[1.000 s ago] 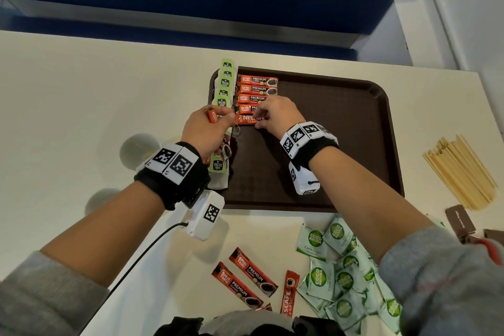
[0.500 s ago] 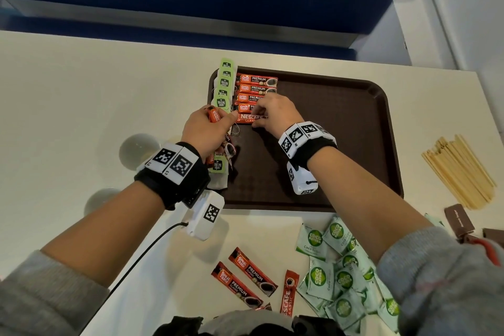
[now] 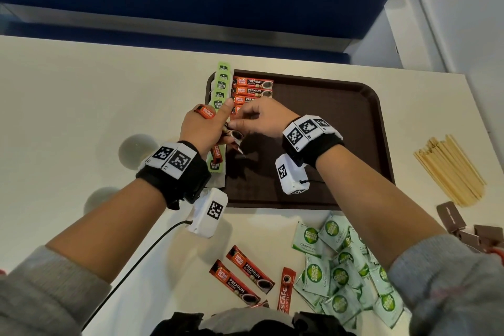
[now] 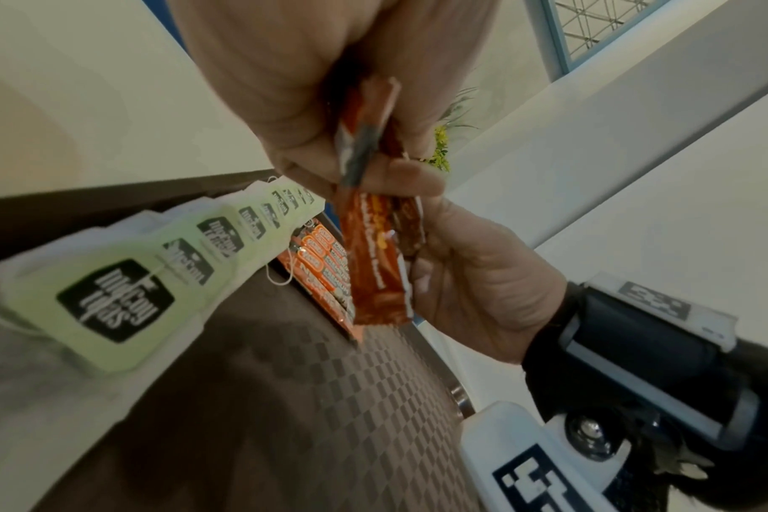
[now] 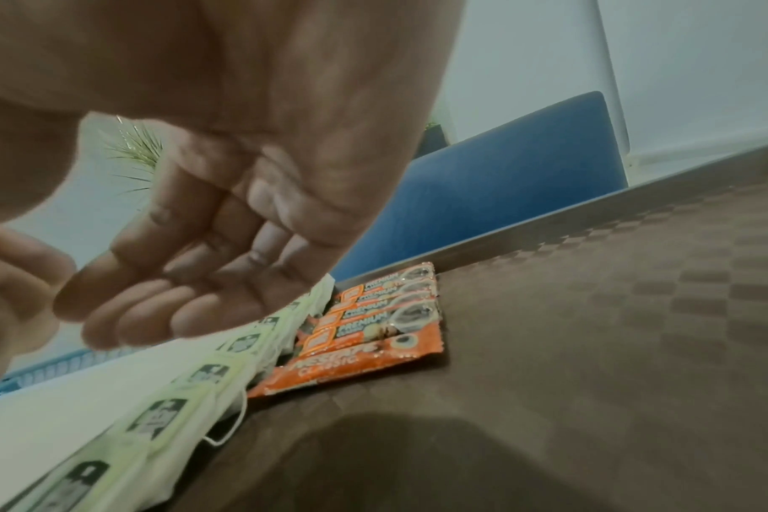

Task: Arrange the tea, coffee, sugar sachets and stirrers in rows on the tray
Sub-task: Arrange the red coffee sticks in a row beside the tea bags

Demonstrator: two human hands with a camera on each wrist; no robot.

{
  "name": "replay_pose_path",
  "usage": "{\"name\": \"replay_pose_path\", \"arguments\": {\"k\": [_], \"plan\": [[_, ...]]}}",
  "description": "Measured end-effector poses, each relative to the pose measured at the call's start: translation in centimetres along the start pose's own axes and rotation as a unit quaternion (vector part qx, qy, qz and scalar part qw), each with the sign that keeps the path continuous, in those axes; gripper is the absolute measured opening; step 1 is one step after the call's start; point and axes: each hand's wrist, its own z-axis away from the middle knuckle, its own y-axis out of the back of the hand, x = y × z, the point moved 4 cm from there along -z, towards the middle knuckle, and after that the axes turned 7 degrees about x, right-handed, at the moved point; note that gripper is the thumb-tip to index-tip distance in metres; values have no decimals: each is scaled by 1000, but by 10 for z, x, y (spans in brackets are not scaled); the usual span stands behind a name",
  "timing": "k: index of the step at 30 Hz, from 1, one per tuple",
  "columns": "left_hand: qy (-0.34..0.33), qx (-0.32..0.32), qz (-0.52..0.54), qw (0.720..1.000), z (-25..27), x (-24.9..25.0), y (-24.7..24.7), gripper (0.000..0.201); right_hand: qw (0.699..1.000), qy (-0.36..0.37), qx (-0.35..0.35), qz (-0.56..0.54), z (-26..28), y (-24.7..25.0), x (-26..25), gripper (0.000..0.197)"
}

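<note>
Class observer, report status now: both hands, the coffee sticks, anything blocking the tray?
Left hand grips spare coffee sticks. Right hand pinches one's end. Coffee row beside tea bags on tray. Nothing blocking.

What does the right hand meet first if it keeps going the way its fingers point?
Probably the coffee sachets gripped in the left hand; the right hand already reaches their end, though contact is unclear.
</note>
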Motion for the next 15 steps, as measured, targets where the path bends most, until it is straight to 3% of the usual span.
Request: {"name": "replay_pose_path", "arguments": {"k": [4, 10, 15], "plan": [[-2, -4, 16, 1000, 4, 0, -1, 34, 997, 0, -22, -72, 6, 1, -9, 16], [-10, -20, 21, 1000, 7, 0, -1, 43, 998, 17, -37, -56, 7, 7, -12, 15], [-18, -32, 37, 999, 11, 1, -5, 28, 995, 5, -39, -91, 10, 5, -16, 17]]}}
